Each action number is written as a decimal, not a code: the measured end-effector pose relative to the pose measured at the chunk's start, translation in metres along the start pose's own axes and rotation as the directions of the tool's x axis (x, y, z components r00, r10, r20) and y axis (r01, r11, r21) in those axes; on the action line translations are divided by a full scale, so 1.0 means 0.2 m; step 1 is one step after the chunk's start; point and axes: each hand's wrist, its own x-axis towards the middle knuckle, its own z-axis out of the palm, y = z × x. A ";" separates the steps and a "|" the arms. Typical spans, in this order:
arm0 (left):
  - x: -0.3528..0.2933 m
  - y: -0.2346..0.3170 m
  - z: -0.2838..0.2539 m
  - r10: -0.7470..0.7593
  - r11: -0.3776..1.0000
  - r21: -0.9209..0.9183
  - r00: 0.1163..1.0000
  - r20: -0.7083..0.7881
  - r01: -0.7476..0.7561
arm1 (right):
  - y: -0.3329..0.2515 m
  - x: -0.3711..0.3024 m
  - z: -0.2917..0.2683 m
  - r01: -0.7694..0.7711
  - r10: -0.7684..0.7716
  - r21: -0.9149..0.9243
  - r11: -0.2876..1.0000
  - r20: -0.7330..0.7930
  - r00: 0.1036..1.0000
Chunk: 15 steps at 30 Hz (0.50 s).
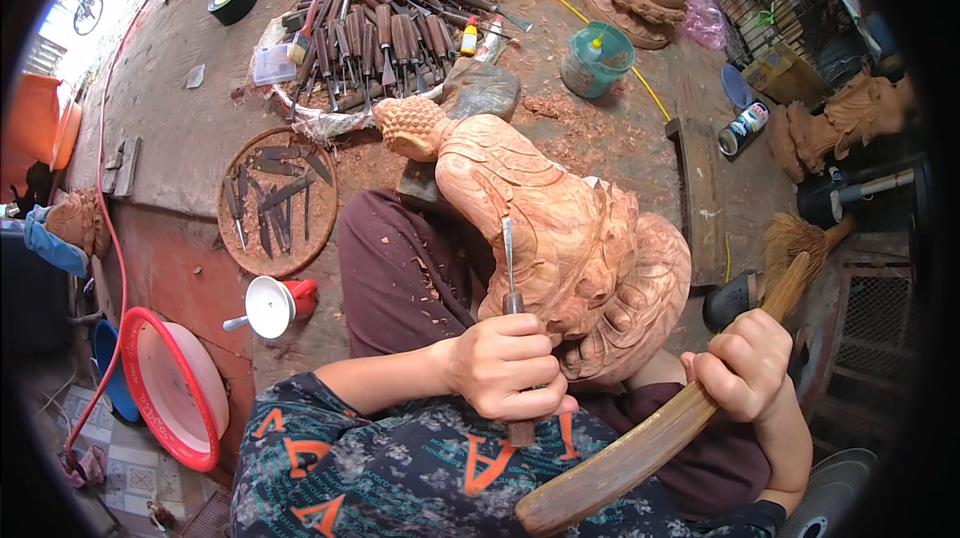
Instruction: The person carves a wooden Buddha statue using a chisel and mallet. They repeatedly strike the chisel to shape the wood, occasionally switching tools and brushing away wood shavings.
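Note:
A carved wooden statue of a seated figure (535,203) leans across my lap, its curly-haired head toward the far left. My left hand (507,368) is closed around the brown handle of a wood chisel (509,258). The chisel's metal blade points away from me, its tip at the carved folds of the statue. In my right hand (745,366) is a long, slightly curved wooden club (625,453), gripped partway along. Its thick end hangs low in front of my shirt, apart from the chisel handle.
Many wood-handled chisels (385,38) lie heaped beyond the statue. A round tray (328,208) of flat blades or files and a red-and-white mug (270,308) are on the left. A green bucket (597,63) stands far right of centre; wood chips litter the boards.

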 end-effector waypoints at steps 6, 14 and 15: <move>0.00 0.01 0.00 -0.030 0.999 0.039 0.999 -0.010 0.031 | -0.02 0.03 0.01 0.053 -0.053 -0.063 0.997 0.004 0.999; -0.01 0.00 0.01 -0.018 1.000 0.021 0.999 -0.049 0.019 | -0.03 0.03 0.02 0.074 -0.072 -0.072 0.995 0.028 0.997; -0.01 0.01 0.01 -0.021 1.000 0.022 0.999 -0.043 0.022 | -0.03 0.03 0.02 0.074 -0.073 -0.071 0.995 0.021 0.997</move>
